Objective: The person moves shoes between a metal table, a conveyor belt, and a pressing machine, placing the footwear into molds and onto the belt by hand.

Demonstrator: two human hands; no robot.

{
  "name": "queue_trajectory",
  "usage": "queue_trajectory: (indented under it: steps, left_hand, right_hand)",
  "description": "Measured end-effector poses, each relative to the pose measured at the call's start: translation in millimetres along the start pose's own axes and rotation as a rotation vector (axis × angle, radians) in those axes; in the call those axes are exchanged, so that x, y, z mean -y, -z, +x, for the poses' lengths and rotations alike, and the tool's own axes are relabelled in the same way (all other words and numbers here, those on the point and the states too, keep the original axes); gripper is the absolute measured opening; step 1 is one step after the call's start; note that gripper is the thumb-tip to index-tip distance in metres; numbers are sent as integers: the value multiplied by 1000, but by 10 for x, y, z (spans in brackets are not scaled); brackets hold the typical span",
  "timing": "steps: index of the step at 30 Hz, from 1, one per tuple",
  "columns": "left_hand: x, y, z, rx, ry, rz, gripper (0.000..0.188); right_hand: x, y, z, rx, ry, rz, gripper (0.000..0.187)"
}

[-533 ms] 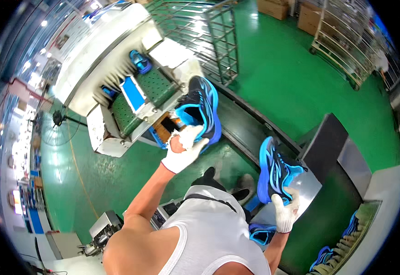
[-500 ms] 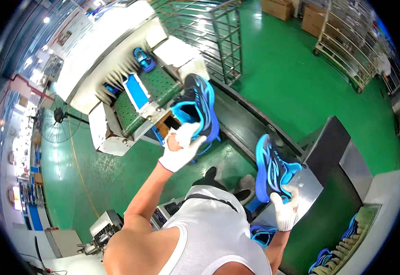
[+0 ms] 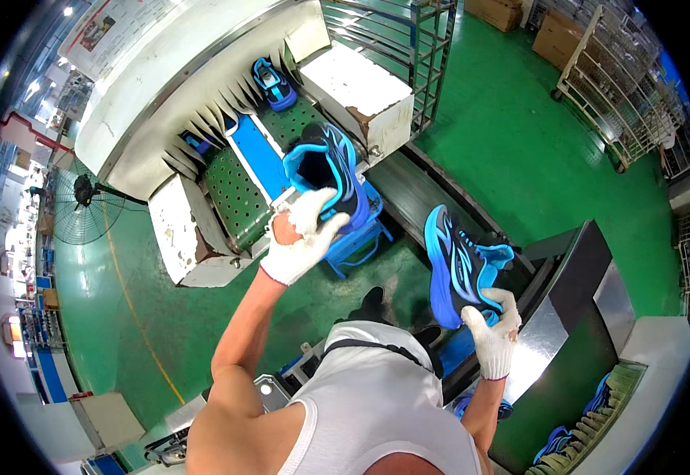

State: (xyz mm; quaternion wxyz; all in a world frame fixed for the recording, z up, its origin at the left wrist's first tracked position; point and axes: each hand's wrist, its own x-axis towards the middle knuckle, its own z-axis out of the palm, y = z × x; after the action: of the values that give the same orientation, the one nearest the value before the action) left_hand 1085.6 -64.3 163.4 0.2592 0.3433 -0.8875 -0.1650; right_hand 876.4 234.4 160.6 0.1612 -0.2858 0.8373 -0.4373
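Observation:
My left hand, in a white glove with bare skin showing at the thumb side, grips a black and blue sneaker by its heel. That sneaker tilts in front of the right-hand green perforated belt. In a matching glove, my right hand pinches the heel of a second sneaker, toe pointing away from me. It hangs beside the dark conveyor. Another sneaker rests on the perforated belt near the strip curtain. One more sneaker is partly hidden by the strips.
A white machine housing spans the upper left. Below my left hand stands a blue stool. At the lower right, sneakers sit by another strip curtain. Wire racks and a fan stand farther off.
The view has shifted nearer the white machine. My left hand has brought its sneaker closer to the perforated belt. My right hand still holds its sneaker, now turned slightly and farther forward.

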Motion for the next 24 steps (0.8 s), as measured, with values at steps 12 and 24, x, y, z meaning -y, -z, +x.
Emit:
queue_trajectory:
  steps: [12, 24]
  left_hand:
    - [1152, -360, 1561, 278, 105, 69, 58]
    - [976, 1061, -546, -888, 367, -258, 40]
  right_hand:
    - [582, -385, -56, 182, 152, 40, 43]
    - [1819, -2701, 417, 550, 971, 124, 34]
